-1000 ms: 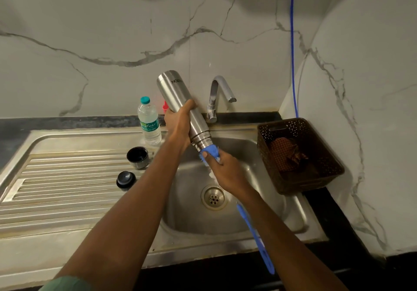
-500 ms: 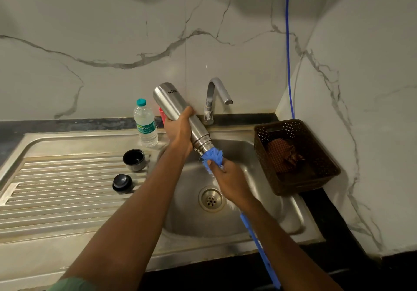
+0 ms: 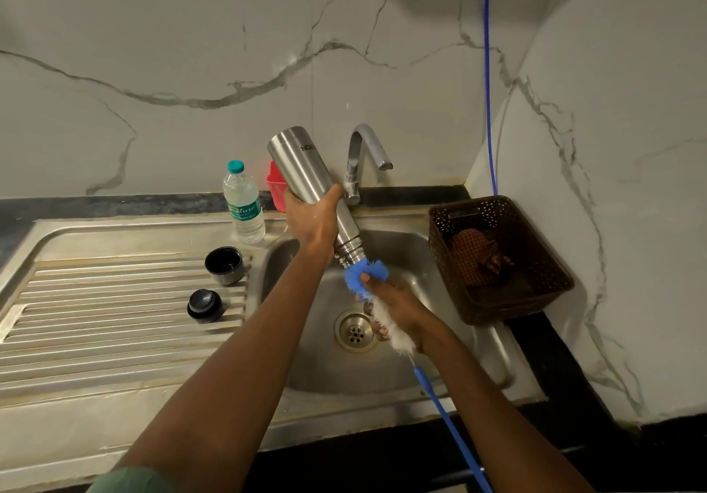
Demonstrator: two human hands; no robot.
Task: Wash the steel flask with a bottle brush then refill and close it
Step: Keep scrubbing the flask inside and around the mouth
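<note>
Left hand grips tilted, mouth-down steel flask; right hand grips blue-white bottle brush.

The steel drainboard carries a water bottle, black cup and black stopper.

Looks forward and down from head height, facing the marble back wall across a steel sink. Sits close above the work: takes in both forearms from the bottom edge up to the left hand and right hand, and centres on the steel flask and bottle brush held over the basin. Spreads wide, bowing straight edges, and reaches the draining board on the left, the tap behind, the brown basket and side wall on the right.
</note>
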